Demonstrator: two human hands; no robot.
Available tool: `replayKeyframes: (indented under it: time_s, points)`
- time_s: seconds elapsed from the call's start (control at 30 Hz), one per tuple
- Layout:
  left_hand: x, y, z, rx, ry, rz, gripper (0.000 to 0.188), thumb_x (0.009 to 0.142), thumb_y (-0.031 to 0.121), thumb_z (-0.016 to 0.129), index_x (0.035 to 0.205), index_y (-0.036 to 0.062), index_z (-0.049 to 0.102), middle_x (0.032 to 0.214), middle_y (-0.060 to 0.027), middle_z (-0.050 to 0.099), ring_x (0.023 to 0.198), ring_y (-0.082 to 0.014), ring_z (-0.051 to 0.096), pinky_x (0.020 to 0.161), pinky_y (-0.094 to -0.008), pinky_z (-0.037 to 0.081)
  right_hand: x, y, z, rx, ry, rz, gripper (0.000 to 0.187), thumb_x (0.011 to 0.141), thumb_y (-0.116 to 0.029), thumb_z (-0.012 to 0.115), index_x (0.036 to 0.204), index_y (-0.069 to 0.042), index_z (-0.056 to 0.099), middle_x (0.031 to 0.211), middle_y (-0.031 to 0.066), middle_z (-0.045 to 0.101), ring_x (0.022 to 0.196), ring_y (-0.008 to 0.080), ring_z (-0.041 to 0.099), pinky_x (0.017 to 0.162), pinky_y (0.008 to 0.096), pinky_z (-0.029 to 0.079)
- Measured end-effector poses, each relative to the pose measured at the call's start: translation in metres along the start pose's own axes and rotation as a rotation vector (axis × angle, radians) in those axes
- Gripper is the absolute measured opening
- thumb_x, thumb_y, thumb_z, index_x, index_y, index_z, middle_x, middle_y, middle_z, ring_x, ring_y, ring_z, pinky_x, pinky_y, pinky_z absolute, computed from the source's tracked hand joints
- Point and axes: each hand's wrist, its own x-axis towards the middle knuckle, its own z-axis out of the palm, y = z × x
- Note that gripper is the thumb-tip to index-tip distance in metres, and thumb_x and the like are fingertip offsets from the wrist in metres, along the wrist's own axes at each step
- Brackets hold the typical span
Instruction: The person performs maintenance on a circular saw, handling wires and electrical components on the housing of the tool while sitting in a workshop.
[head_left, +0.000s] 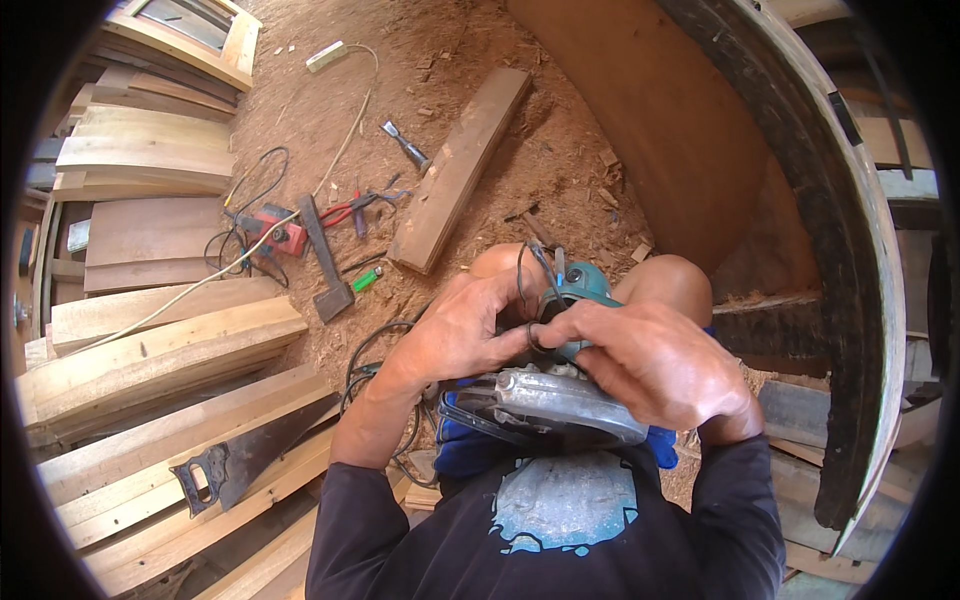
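Observation:
A teal circular saw [587, 284] with a grey metal guard [570, 398] rests in my lap between my knees. Thin wires [541, 268] stick up loose from its teal housing. My left hand [462, 328] is closed at the near side of the housing, its thumb and fingers pinching a thin black wire [535, 338] that bends in a small loop. From the other side my right hand [655, 362] meets it, thumb and forefinger pressed on the same wire. Both sets of fingertips nearly touch. The wire's end is hidden by the fingers.
On the sawdust-covered ground lie a hammer [325, 262], red-handled pliers [350, 208], a red power tool [284, 232], a green lighter [367, 280], a chisel [404, 146], a wooden plank [462, 170] and a white extension socket [327, 56]. A handsaw [245, 462] rests on stacked boards [160, 330]. A curved wooden frame [800, 150] stands right.

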Motion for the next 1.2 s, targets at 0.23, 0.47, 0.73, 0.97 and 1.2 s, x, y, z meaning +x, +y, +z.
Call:
replayKeyframes:
  time_s: [0.23, 0.47, 0.73, 0.97, 1.2]
  points:
    - [0.001, -0.007, 0.001, 0.026, -0.012, 0.081, 0.024, 0.084, 0.014, 0.081, 0.096, 0.0056, 0.062, 0.09, -0.0128, 0.067, 0.083, -0.0345, 0.068, 0.073, -0.0425, 0.054, -0.007, 0.006, -0.005, -0.012, 0.052, 0.013, 0.02, 0.095, 0.001, 0.064, 0.114, -0.003, 0.063, 0.084, 0.0208, 0.071, 0.081, 0.043, 0.071, 0.067, 0.0523, 0.052]
    - [-0.002, -0.013, -0.004, -0.043, -0.03, 0.175, 0.026, 0.083, 0.005, 0.081, 0.109, 0.004, 0.075, 0.105, -0.0113, 0.079, 0.094, -0.0246, 0.076, 0.085, -0.0353, 0.058, -0.011, 0.009, -0.003, -0.064, 0.189, -0.104, 0.02, 0.092, -0.003, 0.069, 0.113, -0.003, 0.068, 0.087, 0.0191, 0.07, 0.081, 0.0409, 0.071, 0.069, 0.0499, 0.053]
    - [-0.003, -0.013, -0.005, -0.142, -0.059, 0.275, 0.024, 0.087, 0.006, 0.081, 0.111, 0.0093, 0.08, 0.122, -0.0125, 0.076, 0.111, -0.0298, 0.074, 0.095, -0.0394, 0.057, -0.01, 0.018, -0.005, -0.347, 0.358, 0.0, 0.042, 0.086, -0.011, 0.077, 0.125, -0.001, 0.066, 0.116, 0.0209, 0.069, 0.11, 0.0405, 0.066, 0.09, 0.0499, 0.051]
    - [0.0, -0.021, -0.007, -0.174, -0.121, 0.308, 0.021, 0.089, 0.009, 0.081, 0.11, 0.01, 0.08, 0.128, -0.0164, 0.073, 0.113, -0.0314, 0.072, 0.096, -0.0393, 0.056, -0.001, 0.034, 0.005, -0.135, 0.244, 0.014, 0.042, 0.089, -0.012, 0.074, 0.127, 0.003, 0.064, 0.116, 0.0236, 0.07, 0.109, 0.0431, 0.065, 0.095, 0.0486, 0.051]
    - [0.0, -0.021, -0.017, -0.108, -0.092, 0.373, 0.011, 0.087, 0.013, 0.083, 0.095, 0.0078, 0.078, 0.13, -0.0212, 0.073, 0.108, -0.0313, 0.074, 0.091, -0.0404, 0.056, 0.002, 0.037, 0.005, -0.136, 0.273, 0.008, 0.04, 0.089, -0.014, 0.075, 0.125, 0.002, 0.066, 0.111, 0.0215, 0.072, 0.103, 0.0406, 0.068, 0.088, 0.0466, 0.052]
